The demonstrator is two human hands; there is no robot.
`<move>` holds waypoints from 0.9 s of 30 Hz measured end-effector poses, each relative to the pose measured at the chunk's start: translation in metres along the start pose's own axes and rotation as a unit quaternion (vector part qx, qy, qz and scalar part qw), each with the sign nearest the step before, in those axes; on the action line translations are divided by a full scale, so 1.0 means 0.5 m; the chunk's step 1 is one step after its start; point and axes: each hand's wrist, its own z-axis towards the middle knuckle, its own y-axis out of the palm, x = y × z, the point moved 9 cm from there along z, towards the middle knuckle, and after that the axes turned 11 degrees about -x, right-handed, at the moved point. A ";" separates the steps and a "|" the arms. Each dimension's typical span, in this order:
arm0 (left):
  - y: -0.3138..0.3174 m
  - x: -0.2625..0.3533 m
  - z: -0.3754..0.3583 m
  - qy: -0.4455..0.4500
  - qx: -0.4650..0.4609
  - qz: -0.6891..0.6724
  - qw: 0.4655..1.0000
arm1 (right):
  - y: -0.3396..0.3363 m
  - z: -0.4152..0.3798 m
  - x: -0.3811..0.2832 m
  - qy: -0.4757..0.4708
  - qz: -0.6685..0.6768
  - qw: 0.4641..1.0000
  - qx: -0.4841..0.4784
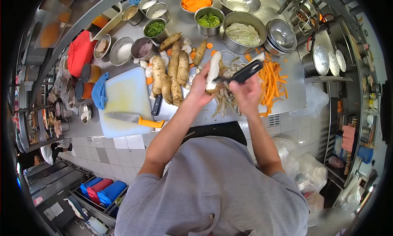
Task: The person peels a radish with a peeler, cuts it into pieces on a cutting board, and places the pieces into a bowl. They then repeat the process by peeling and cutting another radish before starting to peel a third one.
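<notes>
My left hand (pixel 199 86) is wrapped round a long root vegetable (pixel 213 70), held upright and tilted slightly. Its flesh shows white, with brown skin left at the lower end and along the right side. My right hand (pixel 247 92), slightly blurred, is closed on a black peeler (pixel 245 72) beside the root. Beneath both hands lies a heap of thin brownish peelings (pixel 225 103). Several unpeeled brown roots (pixel 176 72) rest to the left, among mushrooms and carrot pieces. Orange carrot strips (pixel 270 82) are piled to the right.
On the left, a white cutting board (pixel 127 92) carries a yellow-handled knife (pixel 133 119); a black-handled knife (pixel 156 105) lies beside it. Metal bowls of cut vegetables (pixel 245 33) line the back. Stacked steel bowls (pixel 281 36) stand at right. A blue cloth (pixel 100 91) lies left.
</notes>
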 end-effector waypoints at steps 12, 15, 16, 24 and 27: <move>0.039 0.042 0.000 -0.003 -0.080 0.010 0.997 | 0.048 0.079 0.066 0.169 0.138 0.975 -0.033; 0.037 0.012 -0.020 -0.033 -0.068 0.012 0.997 | -0.062 0.132 0.112 0.129 0.091 0.985 0.068; 0.032 0.002 -0.028 -0.037 -0.074 0.018 0.996 | -0.100 0.145 0.125 0.117 0.069 0.987 0.090; 0.013 0.025 -0.021 -0.018 -0.042 0.016 0.999 | -0.101 0.093 0.004 0.016 -0.057 0.994 0.087; 0.025 0.040 -0.014 0.016 -0.061 0.043 0.997 | 0.012 0.014 0.009 0.038 0.071 0.996 -0.032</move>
